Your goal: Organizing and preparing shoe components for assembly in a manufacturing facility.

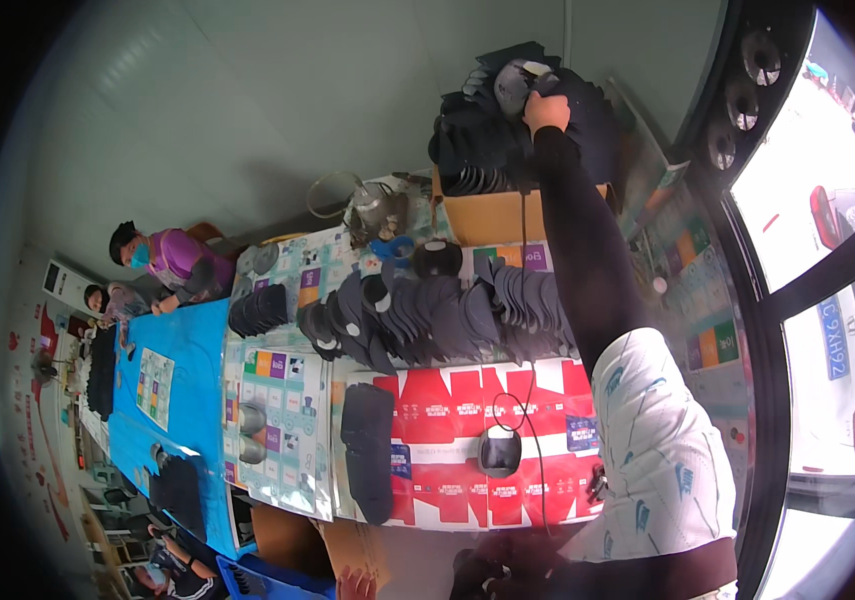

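White patterned sleeve (662,440) looms closest, and far out the right hand (547,112) curls against black curved pieces (477,142) heaped above a cardboard box (492,218), grip hidden! Left hand (357,583) cropped, hold unclear. One sideways tug could topple that overfilled heap.

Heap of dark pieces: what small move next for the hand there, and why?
Perhaps the right hand should ease the grey piece beside it up gently: the hand is at the top of the heap, where pieces overlap and might slide. Whether it holds anything is unclear.
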Demonstrator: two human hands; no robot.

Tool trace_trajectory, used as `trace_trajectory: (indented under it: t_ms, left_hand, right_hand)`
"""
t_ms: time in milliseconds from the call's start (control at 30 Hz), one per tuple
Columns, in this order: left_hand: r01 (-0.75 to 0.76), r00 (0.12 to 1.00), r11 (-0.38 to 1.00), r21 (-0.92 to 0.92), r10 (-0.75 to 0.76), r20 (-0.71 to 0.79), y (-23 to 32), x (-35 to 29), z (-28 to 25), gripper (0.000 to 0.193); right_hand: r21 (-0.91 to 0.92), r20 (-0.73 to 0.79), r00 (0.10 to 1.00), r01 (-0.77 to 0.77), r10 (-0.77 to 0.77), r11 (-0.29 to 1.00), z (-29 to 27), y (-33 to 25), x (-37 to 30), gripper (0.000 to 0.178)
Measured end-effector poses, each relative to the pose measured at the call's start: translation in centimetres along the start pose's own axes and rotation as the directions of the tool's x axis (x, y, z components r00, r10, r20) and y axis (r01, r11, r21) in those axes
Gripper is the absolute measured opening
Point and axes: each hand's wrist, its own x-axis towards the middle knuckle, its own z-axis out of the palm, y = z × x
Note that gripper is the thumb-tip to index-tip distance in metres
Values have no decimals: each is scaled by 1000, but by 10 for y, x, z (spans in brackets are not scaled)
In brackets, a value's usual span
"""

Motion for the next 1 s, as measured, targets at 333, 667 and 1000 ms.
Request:
trace_trajectory:
  t_ms: [333, 667, 1000]
  left_hand:
    - [-15, 986, 994, -108, 33, 162, -10, 8, -16, 57]
    - [26, 995, 999, -23, -24, 98, -15, -3, -20, 73]
    - [-54, 848, 967, 250, -87, 522, -44, 8, 37, 42]
  right_hand:
    - [109, -1, 999, -33, 33, 993, -17, 0, -18, 73]
    - [770, 406, 911, -297, -75, 565, -211, -59, -160, 29]
    - [910, 404, 650, -354, -644, 214, -558, -136, -411, 46]
